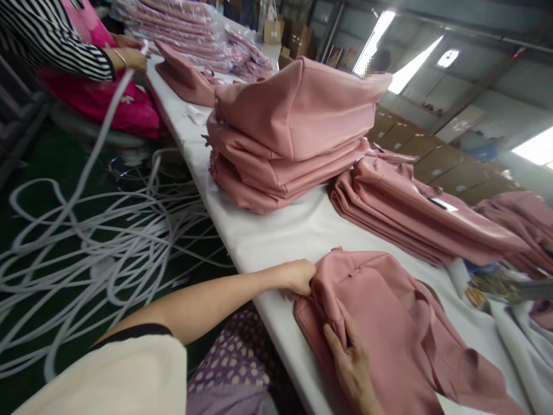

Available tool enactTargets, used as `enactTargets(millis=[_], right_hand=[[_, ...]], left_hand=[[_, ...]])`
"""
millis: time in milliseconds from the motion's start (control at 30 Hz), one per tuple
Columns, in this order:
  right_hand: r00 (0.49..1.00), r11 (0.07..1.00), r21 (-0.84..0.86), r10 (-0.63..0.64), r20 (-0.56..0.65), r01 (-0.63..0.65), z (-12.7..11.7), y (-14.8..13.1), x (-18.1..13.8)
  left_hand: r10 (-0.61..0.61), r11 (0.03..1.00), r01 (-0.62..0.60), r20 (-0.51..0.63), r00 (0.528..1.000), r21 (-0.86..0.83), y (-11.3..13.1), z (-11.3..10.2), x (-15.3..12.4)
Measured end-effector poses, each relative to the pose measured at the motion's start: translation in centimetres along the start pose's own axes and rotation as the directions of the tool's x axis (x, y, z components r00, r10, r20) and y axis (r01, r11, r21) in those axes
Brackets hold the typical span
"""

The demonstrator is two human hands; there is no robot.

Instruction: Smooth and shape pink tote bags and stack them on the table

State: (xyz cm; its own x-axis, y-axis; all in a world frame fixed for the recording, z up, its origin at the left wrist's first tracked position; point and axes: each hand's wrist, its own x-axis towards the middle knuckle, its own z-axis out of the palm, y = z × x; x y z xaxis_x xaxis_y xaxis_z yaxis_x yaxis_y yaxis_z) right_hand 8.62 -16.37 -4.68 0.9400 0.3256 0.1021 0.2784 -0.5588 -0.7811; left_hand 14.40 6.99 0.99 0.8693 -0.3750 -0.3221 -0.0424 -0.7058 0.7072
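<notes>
A pink leather-like bag (389, 323) lies flat on the white table (276, 242) right in front of me. My left hand (298, 276) is closed on the bag's near left corner, fingers curled into the folded edge. My right hand (349, 357) rests on the bag's near side, with its fingers tucked under a fold and gripping it.
A stack of pink bags (289, 132) stands further along the table, with flatter piles (415, 213) to its right. Wrapped pink bundles (181, 23) lie at the far end. A co-worker in a striped sleeve (56, 46) handles white cord (99, 230) tangled on the floor. Cardboard boxes (432, 155) line the right.
</notes>
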Motion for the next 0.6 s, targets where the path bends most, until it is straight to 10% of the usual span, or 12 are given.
enactTargets(millis=[333,600], right_hand=[[1.0,1.0,0.008,-0.017,0.01,0.017,0.0,0.0,0.0],[0.997,0.997,0.018,0.069,0.021,-0.069,-0.4,0.2,-0.1]], left_hand=[[0.063,0.995,-0.044,-0.229,0.971,0.086,-1.5,2.3,-0.1],[-0.147,0.989,0.129,-0.488,0.86,-0.071,-3.4,5.8,-1.4]])
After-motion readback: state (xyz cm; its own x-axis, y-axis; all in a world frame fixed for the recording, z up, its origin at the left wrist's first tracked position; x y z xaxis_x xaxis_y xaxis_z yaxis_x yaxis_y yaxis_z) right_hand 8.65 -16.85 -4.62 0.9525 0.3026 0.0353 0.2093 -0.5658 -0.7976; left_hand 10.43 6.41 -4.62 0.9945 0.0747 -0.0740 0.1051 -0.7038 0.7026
